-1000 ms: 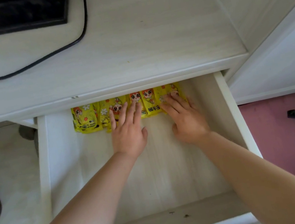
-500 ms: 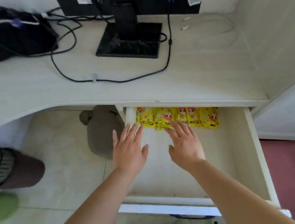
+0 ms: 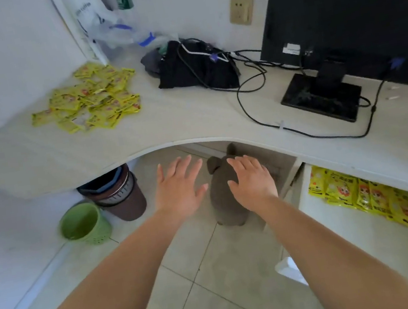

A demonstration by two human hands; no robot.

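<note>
A heap of several yellow snack packets [image 3: 92,97] lies on the pale desk [image 3: 178,120] at the back left. A row of the same yellow packets [image 3: 361,195] lines the back of the open white drawer [image 3: 348,251] at the right, under the desk top. My left hand [image 3: 179,188] and my right hand [image 3: 251,180] float side by side in the air below the desk's curved edge, palms down, fingers straight and spread, holding nothing. Both hands are left of the drawer and well short of the heap.
A black monitor [image 3: 346,9] on its stand, black cables [image 3: 250,84] and a black bag [image 3: 194,69] occupy the desk's right and middle. Under the desk are a grey plush toy [image 3: 226,204], a brown bin [image 3: 120,192] and a green bin [image 3: 83,224]. A plastic bag [image 3: 108,27] leans on the wall.
Both hands left the packets in the drawer and pulled out to the left. The view swung up and left, so the heap on the desk now shows.
</note>
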